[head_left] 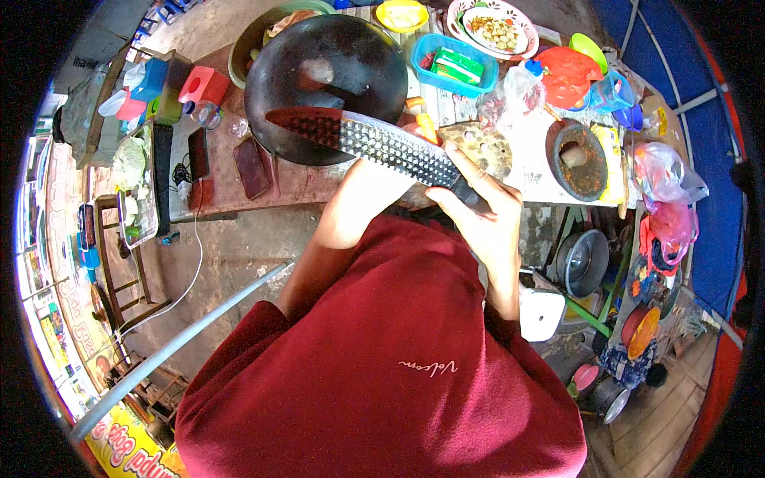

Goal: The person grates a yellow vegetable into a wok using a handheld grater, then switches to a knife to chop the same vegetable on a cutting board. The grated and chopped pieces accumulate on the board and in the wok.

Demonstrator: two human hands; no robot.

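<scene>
Knife (381, 150), dimpled, tapering, is clamped in right hand (488, 213); grip of left hand (371, 190) unclear.

Enclosed R by blue tarp wall (721, 239) w/ pale poles (699, 100); fitted w/ conc. floor (231, 239), table (307, 183); brightly lit at L.

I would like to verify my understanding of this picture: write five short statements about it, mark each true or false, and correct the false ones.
1. The right hand holds a large knife. True.
2. The knife's tip points to the person's right. False: it points left.
3. The mortar stands to the right of the black wok. True.
4. The green packet lies inside the mortar. False: the packet lies in the blue basin.
5. The person wears a dark red top. True.
</scene>
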